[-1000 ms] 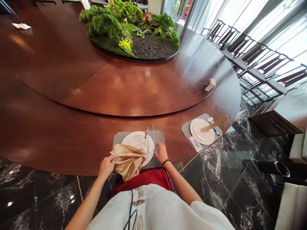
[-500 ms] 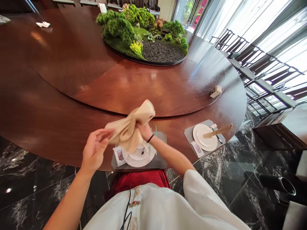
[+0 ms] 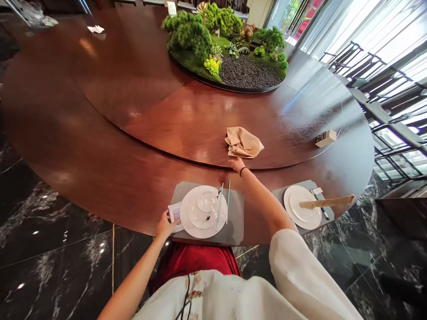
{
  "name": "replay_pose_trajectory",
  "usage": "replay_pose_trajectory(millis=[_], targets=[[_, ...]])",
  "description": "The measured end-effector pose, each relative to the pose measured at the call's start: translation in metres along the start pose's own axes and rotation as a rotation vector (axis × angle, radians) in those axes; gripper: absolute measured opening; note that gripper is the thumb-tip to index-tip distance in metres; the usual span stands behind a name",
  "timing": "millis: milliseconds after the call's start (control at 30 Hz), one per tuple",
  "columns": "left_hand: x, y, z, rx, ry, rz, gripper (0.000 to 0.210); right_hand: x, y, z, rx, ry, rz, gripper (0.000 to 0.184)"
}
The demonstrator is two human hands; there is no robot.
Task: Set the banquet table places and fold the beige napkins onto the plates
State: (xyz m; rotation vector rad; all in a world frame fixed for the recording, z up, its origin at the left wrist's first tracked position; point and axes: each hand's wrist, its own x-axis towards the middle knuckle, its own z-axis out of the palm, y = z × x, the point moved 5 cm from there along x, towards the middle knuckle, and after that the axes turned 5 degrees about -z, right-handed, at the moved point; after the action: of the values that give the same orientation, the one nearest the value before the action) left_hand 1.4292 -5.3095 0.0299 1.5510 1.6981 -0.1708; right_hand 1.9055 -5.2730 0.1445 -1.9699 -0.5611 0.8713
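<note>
My left hand (image 3: 166,226) grips the left edge of a white printed packet (image 3: 175,212), thumb on top. That packet lies against the left side of a large white plate (image 3: 186,229) on a grey placemat (image 3: 236,224). Smaller dishes and a clear glass bowl (image 3: 206,201) are stacked on the plate. Two pale green-tipped chopsticks (image 3: 228,202) stand at its right. My right hand (image 3: 237,164) reaches to the turntable edge, fingers loosely apart, just below a crumpled beige cloth napkin (image 3: 245,143) that rests on the turntable (image 3: 180,129).
At right, another place setting has white plates (image 3: 302,218) and a rolled beige napkin (image 3: 327,202). A small box-like sign (image 3: 326,138) stands on the turntable. A miniature garden (image 3: 227,53) fills its middle. Dark chairs (image 3: 383,80) line the window side. A crumpled white tissue (image 3: 95,29) lies far left.
The napkin has gone from my hands to the turntable. My left hand has moved down to the packet; my right has reached forward and right. The view has shifted left.
</note>
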Motion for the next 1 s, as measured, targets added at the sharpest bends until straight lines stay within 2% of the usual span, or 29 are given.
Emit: replay_pose_trajectory(millis=[100,167,233,433,567,700,833,933,1000], targets=[[0.012,0.01,-0.004,0.054,0.012,0.056,0.078,-0.059,0.054,0.03,-0.117,-0.134,0.097,0.024],[0.023,0.012,-0.005,0.113,-0.025,0.068,0.078,-0.096,0.087,0.037,-0.194,-0.181,0.134,0.016],[0.031,0.012,-0.006,0.162,-0.066,0.084,0.079,-0.127,0.116,0.03,-0.26,-0.168,0.156,0.017],[0.031,0.004,-0.015,0.262,-0.083,0.209,0.079,-0.21,0.198,-0.022,-0.687,0.043,0.239,0.046],[0.026,-0.003,-0.017,0.303,-0.09,0.245,0.075,-0.257,0.242,-0.03,-0.695,0.118,0.365,0.055],[0.026,-0.011,-0.014,0.329,-0.083,0.239,0.074,-0.275,0.264,-0.024,-0.573,0.155,0.373,0.049],[0.033,-0.018,-0.018,0.258,0.062,0.158,0.069,-0.277,0.274,-0.028,-0.53,0.204,0.381,0.029],[0.045,-0.021,-0.018,0.155,0.021,0.054,0.063,-0.275,0.279,-0.034,-0.459,0.219,0.354,0.016],[0.054,-0.02,-0.017,0.126,-0.035,-0.009,0.059,-0.274,0.284,-0.038,-0.421,0.225,0.357,0.014]])
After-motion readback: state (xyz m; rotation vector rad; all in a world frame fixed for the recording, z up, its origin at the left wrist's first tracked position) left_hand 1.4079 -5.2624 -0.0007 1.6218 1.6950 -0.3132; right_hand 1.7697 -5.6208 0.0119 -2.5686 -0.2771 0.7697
